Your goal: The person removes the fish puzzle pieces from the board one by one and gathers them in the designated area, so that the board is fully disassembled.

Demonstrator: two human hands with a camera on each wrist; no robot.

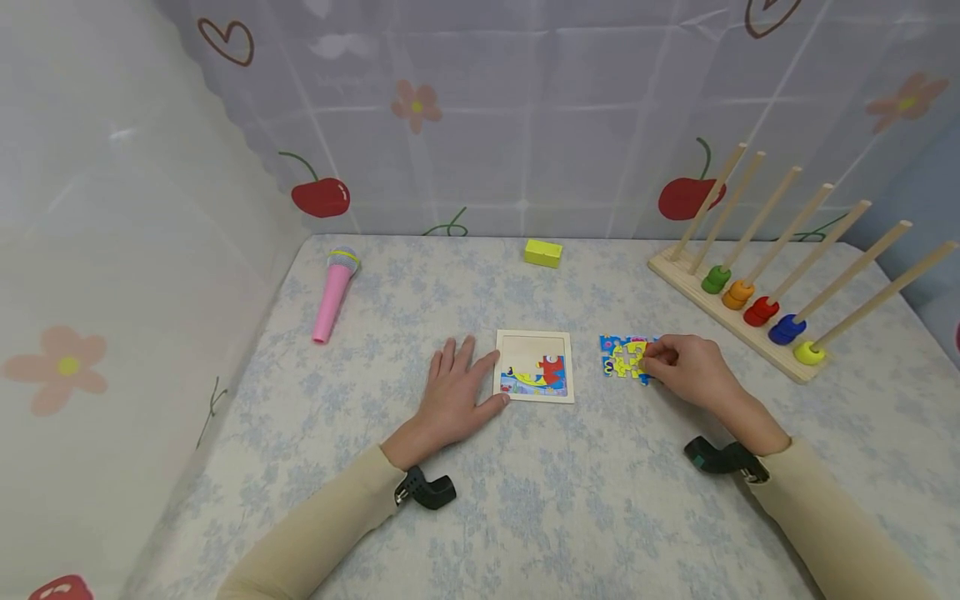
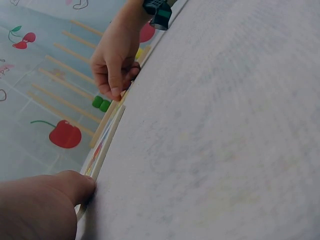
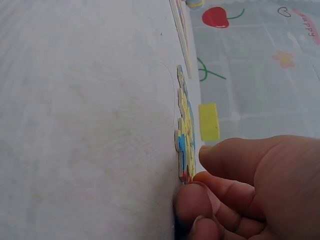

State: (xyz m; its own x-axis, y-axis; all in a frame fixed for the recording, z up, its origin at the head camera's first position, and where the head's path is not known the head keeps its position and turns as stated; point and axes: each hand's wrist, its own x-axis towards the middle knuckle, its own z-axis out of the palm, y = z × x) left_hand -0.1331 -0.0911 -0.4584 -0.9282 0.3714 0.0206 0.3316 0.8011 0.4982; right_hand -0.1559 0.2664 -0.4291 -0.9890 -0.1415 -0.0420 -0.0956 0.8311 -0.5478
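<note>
A square wooden puzzle tray [image 1: 533,333] lies flat, with several joined pieces, red, yellow and blue, along its bottom and right side. My left hand [image 1: 456,400] rests palm down with fingers spread, its thumb and index finger touching the tray's left edge. To the right of the tray, a group of yellow and blue puzzle pieces [image 1: 617,357] lies together on the table. Over their right end, my right hand [image 1: 693,369] pinches a puzzle piece [image 3: 186,176] with curled fingers; those fingers partly hide it.
A pink toy microphone [image 1: 332,300] lies at the back left. Near the back edge sits a yellow block [image 1: 543,253]. A wooden stacking rack [image 1: 727,315] with tall slanting pegs and coloured beads stands on the right. Patterned curtains hang behind the table [image 1: 540,517] and at its left.
</note>
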